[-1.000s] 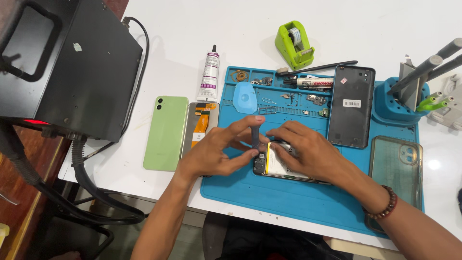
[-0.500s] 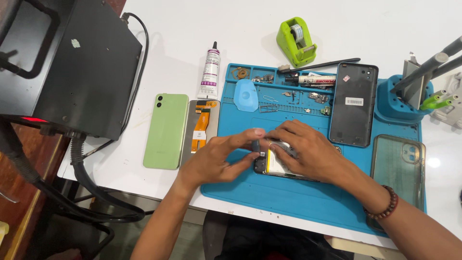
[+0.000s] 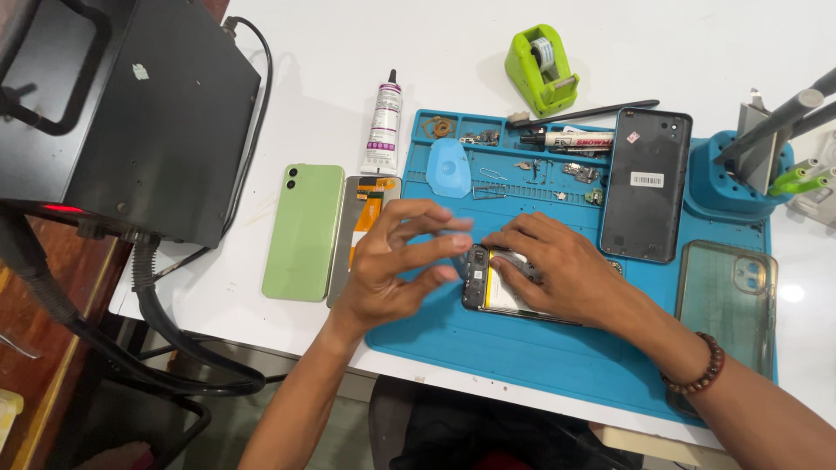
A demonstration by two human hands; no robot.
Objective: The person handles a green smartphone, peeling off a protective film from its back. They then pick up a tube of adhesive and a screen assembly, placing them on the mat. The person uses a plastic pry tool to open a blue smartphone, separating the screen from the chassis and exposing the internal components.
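Blue silicone repair mat (image 3: 522,365) on white worktop (image 3: 331,70) carries opened black phone body (image 3: 496,287), back cover off, yellow battery exposed. Black rear cover (image 3: 646,187) set aside on mat; loose screws near top trays. Reassembly not done. Right hand (image 3: 557,270) flat, fingers pressing phone. Left hand (image 3: 396,265) hovering just beside, fingers spread, holding nothing visible.

opened phone (image 3: 496,292): mostly hidden by right hand (image 3: 557,270) | tray screws (image 3: 557,170): too small
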